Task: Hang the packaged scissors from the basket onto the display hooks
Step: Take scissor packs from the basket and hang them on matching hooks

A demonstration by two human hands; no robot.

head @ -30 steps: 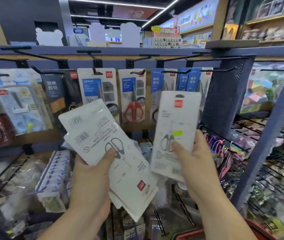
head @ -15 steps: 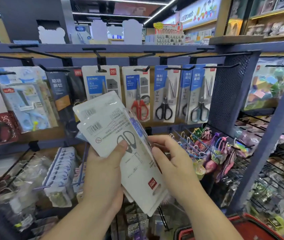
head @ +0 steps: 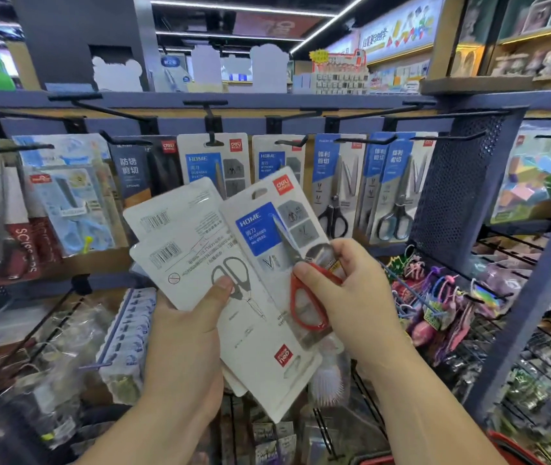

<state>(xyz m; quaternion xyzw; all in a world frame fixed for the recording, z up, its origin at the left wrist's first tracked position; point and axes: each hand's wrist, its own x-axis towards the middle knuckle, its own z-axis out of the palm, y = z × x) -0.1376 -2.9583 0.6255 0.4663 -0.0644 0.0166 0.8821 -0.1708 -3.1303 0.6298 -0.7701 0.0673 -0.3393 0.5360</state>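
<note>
Both hands are closed on packaged scissors in front of the display rack. The left hand [head: 187,333] grips a fanned stack of white packs [head: 193,260] turned back side out, barcodes up, its thumb pressed flat across the printed scissor outline on the top card. The right hand [head: 351,297] pinches a red-handled scissors pack [head: 267,229] face forward, thumb on the red handle loop and fingers curled behind the card's right edge; this pack overlaps the right side of the stack and tilts left at the top, with its hang slot uppermost. Its upper edge reaches just below the black display hooks [head: 213,142], where matching blue-labelled packs already hang. A red basket rim [head: 515,444] shows at the lower right, beneath the right forearm.
</note>
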